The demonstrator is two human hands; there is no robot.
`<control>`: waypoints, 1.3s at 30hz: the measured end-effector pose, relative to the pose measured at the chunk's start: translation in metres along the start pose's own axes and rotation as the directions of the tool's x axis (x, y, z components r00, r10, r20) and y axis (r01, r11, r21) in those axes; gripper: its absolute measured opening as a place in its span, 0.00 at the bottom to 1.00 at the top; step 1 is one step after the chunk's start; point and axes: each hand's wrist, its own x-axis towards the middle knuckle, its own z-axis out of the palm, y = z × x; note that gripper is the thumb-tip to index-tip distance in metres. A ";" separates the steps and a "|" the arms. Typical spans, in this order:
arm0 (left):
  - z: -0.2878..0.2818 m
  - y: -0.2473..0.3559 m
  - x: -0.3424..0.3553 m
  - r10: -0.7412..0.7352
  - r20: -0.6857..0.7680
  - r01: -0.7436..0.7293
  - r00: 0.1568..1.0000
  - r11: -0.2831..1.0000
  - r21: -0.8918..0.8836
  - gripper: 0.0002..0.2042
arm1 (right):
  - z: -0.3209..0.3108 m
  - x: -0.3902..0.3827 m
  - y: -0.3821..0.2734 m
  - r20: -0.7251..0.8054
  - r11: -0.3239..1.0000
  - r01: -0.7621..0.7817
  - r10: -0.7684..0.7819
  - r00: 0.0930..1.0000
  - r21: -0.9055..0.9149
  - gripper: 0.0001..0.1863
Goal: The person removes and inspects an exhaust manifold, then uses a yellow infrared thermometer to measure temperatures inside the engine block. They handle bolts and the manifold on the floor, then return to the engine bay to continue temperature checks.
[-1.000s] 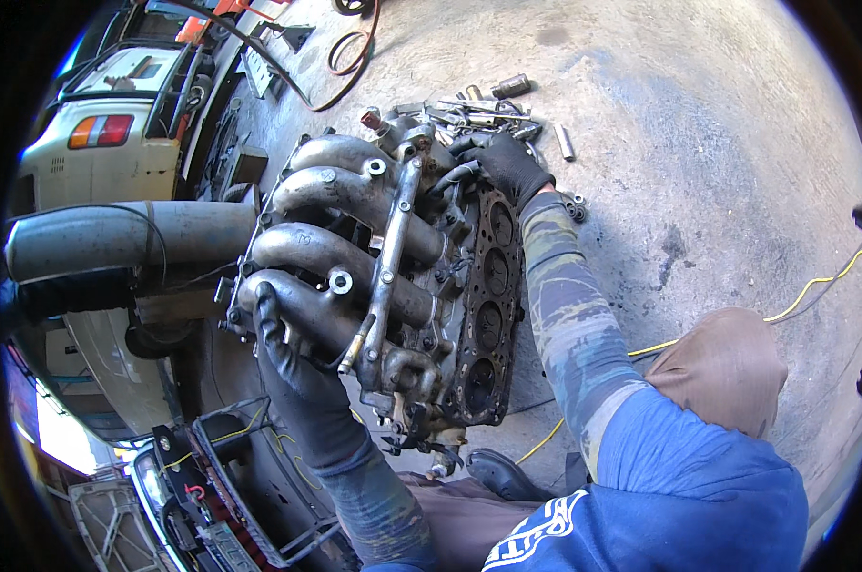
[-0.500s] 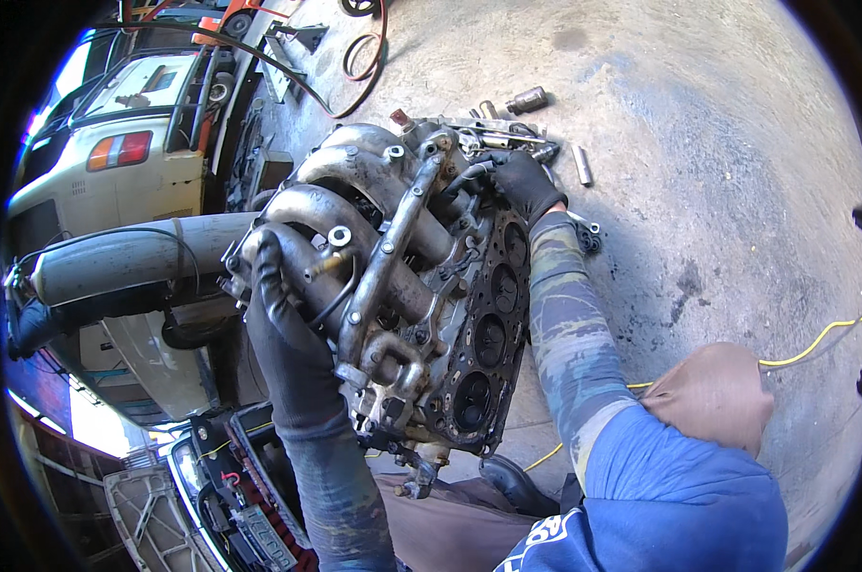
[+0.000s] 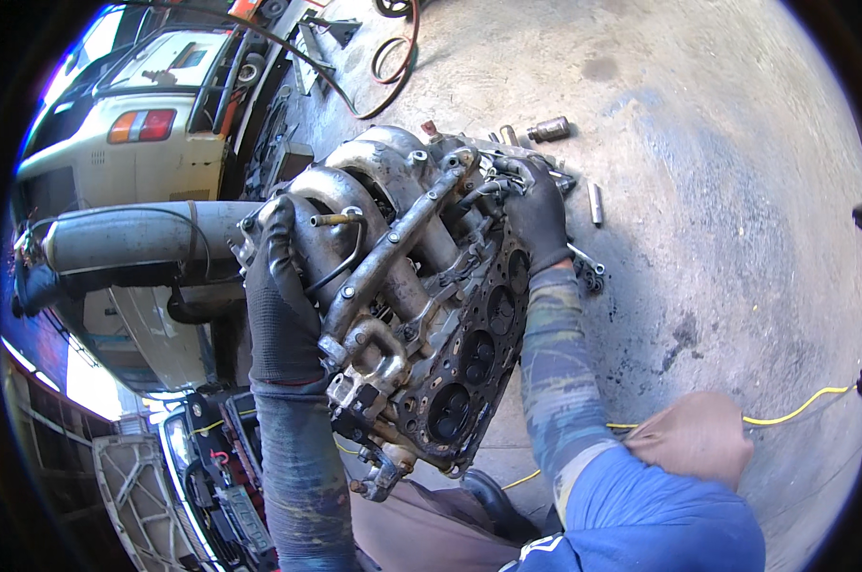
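A greasy engine cylinder head (image 3: 426,381), its row of round, dark combustion chambers facing up and right, is held up in front of me. Bolted to its left side is a cast intake manifold (image 3: 340,205) with curved runners and a long metal rail (image 3: 393,236). My left hand (image 3: 280,319), in a black glove, is closed around the manifold's left end, thumb on top. At the far right end, my gloved right hand (image 3: 537,214) grips the cylinder head beside some hoses; part of its fingers is hidden there. A small brass-coloured pipe (image 3: 334,219) sticks out near my left thumb.
Beyond my right hand, a metal socket (image 3: 549,130), a steel tube (image 3: 596,203) and a wrench (image 3: 585,257) lie on the concrete floor. A large grey cylinder (image 3: 145,240) and a pale vehicle (image 3: 116,162) stand left. A yellow cord (image 3: 783,417) crosses the floor right.
The cylinder head and manifold have turned and tilted slightly, the near end swinging left and down. Both hands keep their grip. The whole view has shifted a little.
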 end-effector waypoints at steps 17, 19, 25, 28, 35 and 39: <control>0.001 -0.007 0.006 -0.031 -0.076 0.032 0.997 0.999 0.011 0.20 | -0.008 -0.015 -0.010 0.239 0.947 -0.204 0.144 0.960 0.248 0.18; 0.003 -0.002 0.008 -0.103 -0.080 0.095 0.991 0.991 -0.094 0.21 | -0.007 -0.014 -0.009 0.251 0.972 -0.103 0.048 0.967 0.212 0.17; 0.013 0.014 0.014 -0.239 -0.111 0.198 0.965 0.936 -0.292 0.25 | -0.005 -0.020 -0.010 0.332 0.998 0.012 -0.032 0.943 0.062 0.17; 0.013 0.022 0.013 -0.381 -0.065 0.320 0.922 0.847 -0.424 0.26 | -0.002 -0.029 -0.014 0.226 0.999 0.042 -0.042 0.973 0.006 0.17; 0.010 0.024 0.011 -0.279 -0.001 0.262 0.960 0.902 -0.344 0.25 | 0.015 -0.048 -0.015 0.078 0.979 0.081 -0.067 0.995 -0.186 0.19; 0.009 0.015 0.014 -0.265 0.000 0.251 0.964 0.911 -0.327 0.26 | 0.018 -0.052 -0.013 0.054 0.965 0.047 -0.034 0.998 -0.258 0.19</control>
